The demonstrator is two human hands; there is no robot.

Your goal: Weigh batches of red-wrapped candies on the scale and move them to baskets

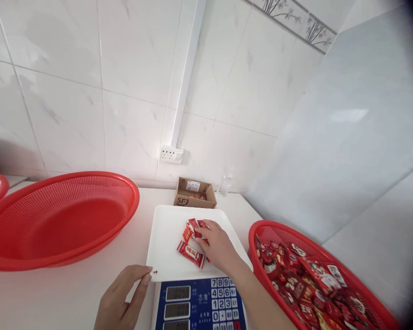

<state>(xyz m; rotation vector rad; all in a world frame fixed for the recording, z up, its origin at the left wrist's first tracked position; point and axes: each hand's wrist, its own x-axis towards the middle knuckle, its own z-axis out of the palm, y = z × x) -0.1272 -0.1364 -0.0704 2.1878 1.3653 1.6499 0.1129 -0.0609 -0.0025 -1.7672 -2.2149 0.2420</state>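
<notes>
A white scale tray (168, 229) holds a small pile of red snack packets (191, 253). My right hand (218, 242) reaches over the pile, its fingers curled onto a red snack packet (193, 225). At the tray's near left corner is my left hand (125, 293), thumb and forefinger pinched together at the rim. Whether anything sits between those fingertips I cannot tell. Tiny red bits (155, 272) lie beside them on the tray. Below the tray shows the scale's blue panel (202, 305) with number keys and displays.
A red basket (261, 229) full of red packets stands at the right. On the left is a large red basket (79, 224), with another red rim (0, 185) beyond. Behind the tray are a cardboard box (196, 201) and a clear plastic bottle (225, 184), near the tiled wall.
</notes>
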